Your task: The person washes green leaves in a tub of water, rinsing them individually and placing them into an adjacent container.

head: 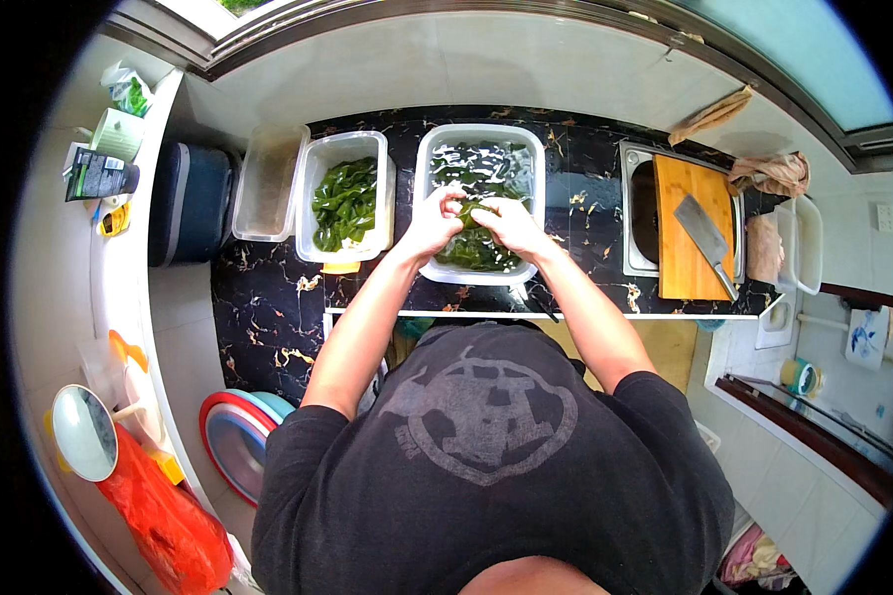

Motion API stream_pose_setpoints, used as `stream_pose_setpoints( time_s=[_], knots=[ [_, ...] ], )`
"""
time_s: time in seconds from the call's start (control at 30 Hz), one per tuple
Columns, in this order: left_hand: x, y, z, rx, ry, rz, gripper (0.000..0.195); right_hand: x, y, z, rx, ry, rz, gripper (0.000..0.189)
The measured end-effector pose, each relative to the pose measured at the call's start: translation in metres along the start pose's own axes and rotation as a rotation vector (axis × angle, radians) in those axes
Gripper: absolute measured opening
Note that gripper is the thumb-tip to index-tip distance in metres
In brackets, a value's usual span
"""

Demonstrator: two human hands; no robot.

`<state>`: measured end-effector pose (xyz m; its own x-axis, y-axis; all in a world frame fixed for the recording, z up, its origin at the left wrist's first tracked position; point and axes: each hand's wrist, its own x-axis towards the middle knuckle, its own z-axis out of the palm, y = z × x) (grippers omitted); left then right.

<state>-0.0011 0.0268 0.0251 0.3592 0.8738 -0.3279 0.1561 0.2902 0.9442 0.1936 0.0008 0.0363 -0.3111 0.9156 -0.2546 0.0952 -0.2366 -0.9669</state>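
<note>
Both hands are over a white plastic tub (426, 171) of water and green leafy strips (476, 249), which look like seaweed. My left hand (437, 223) is at the left side of the tub, its fingertips at a green strip. My right hand (512, 224) pinches a piece of the same green stuff between thumb and fingers. The fingertips of the two hands are close together. Left of this tub stands a second translucent tub (382, 186) with more green strips (344, 201) and some pale pieces near its front corner.
An empty-looking translucent container (268, 186) stands further left. To the right, a wooden cutting board (688, 253) with a cleaver (703, 230) on it lies across a steel sink (631, 253). A black-handled tool (543, 306) is at the counter's front edge. Cloths (770, 175) are at the right.
</note>
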Motion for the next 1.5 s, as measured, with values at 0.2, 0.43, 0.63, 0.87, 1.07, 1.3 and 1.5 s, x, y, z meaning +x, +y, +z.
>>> stream_pose_setpoints(
  time_s=[0.2, 0.43, 0.63, 0.87, 1.07, 1.3, 1.5],
  knots=[
    [0.0, -0.009, 0.002, 0.35, 0.215, -0.035, 0.016, -0.003, 0.017, 0.01, 0.556, -0.087, 0.178, 0.019],
    [-0.011, 0.001, 0.009, -0.167, 0.118, -0.085, 0.015, -0.001, 0.019, 0.008, 0.663, -0.013, 0.2, 0.021],
    [-0.018, 0.001, 0.003, 0.054, 0.176, 0.067, 0.014, 0.005, -0.001, 0.021, 0.255, 0.206, 0.25, 0.041],
    [-0.031, -0.008, -0.031, -0.35, 0.109, -0.097, 0.011, 0.036, 0.022, 0.021, -0.46, 0.489, -0.542, 0.029],
    [-0.057, -0.004, -0.09, -0.484, 0.251, -0.012, 0.008, 0.06, -0.024, 0.038, -0.712, 0.223, -0.626, 0.023],
    [-0.07, -0.032, -0.169, -0.716, 0.666, 0.067, 0.018, 0.07, -0.031, 0.041, -0.508, -0.256, -0.201, 0.031],
    [-0.081, -0.047, -0.147, -0.54, 0.776, -0.013, 0.045, 0.031, 0.024, 0.052, -1.315, -0.532, 0.283, 0.03]
  ],
)
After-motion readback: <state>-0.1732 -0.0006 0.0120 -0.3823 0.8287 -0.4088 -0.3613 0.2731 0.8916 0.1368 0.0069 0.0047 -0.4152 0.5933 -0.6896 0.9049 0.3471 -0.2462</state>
